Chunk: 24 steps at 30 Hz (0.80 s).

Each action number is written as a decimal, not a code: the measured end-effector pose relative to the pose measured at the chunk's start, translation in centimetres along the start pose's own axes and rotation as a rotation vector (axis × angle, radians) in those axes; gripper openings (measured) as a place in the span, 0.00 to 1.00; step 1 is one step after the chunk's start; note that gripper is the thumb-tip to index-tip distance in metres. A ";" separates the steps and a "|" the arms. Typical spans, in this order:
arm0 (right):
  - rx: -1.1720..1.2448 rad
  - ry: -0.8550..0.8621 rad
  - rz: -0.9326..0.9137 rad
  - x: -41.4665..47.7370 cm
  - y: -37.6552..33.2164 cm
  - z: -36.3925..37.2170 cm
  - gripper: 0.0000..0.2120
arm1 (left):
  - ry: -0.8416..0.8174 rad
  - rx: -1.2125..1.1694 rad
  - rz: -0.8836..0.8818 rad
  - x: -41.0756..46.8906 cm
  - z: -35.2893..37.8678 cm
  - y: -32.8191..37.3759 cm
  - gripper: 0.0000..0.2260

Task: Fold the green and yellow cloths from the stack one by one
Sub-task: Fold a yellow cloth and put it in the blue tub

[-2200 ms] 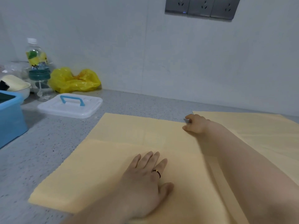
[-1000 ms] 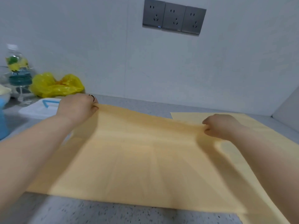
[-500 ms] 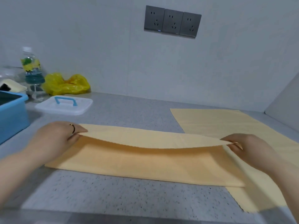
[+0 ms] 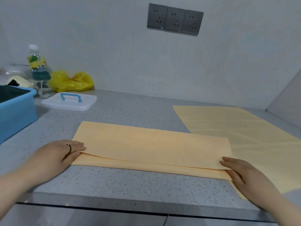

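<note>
The far edge of the yellow cloth (image 4: 151,147), lifted a moment ago, now lies along its near edge, so it rests folded in half on the table (image 4: 130,180) before me, my left hand (image 4: 61,154) and right hand (image 4: 241,173) each pinching a near corner.

The blue bin (image 4: 16,111) is cut by the left edge; the spread yellow cloth (image 4: 236,124) runs off the right. The right hand (image 4: 247,178) hides the near right corner of the folded cloth (image 4: 154,147). The label on the bottle (image 4: 35,61) is too blurred to read.
</note>
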State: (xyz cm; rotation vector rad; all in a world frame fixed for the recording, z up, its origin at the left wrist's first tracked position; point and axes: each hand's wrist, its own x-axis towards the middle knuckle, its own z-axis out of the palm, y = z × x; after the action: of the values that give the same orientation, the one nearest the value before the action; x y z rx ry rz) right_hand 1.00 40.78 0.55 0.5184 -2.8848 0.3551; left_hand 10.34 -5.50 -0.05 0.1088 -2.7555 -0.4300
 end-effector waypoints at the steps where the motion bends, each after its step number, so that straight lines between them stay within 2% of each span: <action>1: 0.020 0.015 0.005 0.0 0.0 0.0 0.15 | -0.008 -0.011 -0.013 -0.1 -0.1 0.2 0.10; 5: 0.109 0.096 0.004 -0.2 -0.7 -0.5 0.12 | 0.029 -0.105 -0.040 -0.4 -0.7 0.8 0.11; 8: 0.090 0.187 -0.101 -0.2 -1.2 -0.9 0.20 | 0.061 -0.105 0.061 -0.5 -1.2 1.3 0.05; 11: 0.026 0.164 -0.244 0.4 -1.8 -0.6 0.15 | -0.034 -0.142 0.207 -0.2 -1.1 1.9 0.16; 13: 0.054 0.110 -0.294 0.8 -2.7 -0.8 0.14 | -0.008 -0.130 0.269 0.3 -0.4 2.0 0.25; 14: 0.077 0.080 -0.295 0.9 -3.2 -0.9 0.13 | 0.010 -0.123 0.273 0.7 -0.1 2.3 0.26; 18: 0.032 0.045 -0.357 1.9 -4.3 -0.5 0.12 | -0.047 -0.052 0.238 1.2 0.8 2.5 0.09; 21: 0.063 0.010 -0.349 2.6 -4.1 -0.1 0.12 | -0.124 0.015 0.239 1.6 1.4 2.4 0.13; 23: -0.012 -0.056 -0.401 2.7 -4.7 -0.4 0.13 | -0.182 0.058 0.220 1.8 1.5 2.6 0.15; 24: -0.069 -0.034 -0.445 2.7 -5.1 -0.7 0.14 | -0.185 0.073 0.213 2.1 1.4 2.7 0.15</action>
State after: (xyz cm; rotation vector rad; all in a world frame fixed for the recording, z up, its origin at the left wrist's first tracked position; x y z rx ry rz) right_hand 0.45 35.46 2.84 1.1297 -2.6927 0.1751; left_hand 7.87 -2.78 0.21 -0.2154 -2.9234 -0.2947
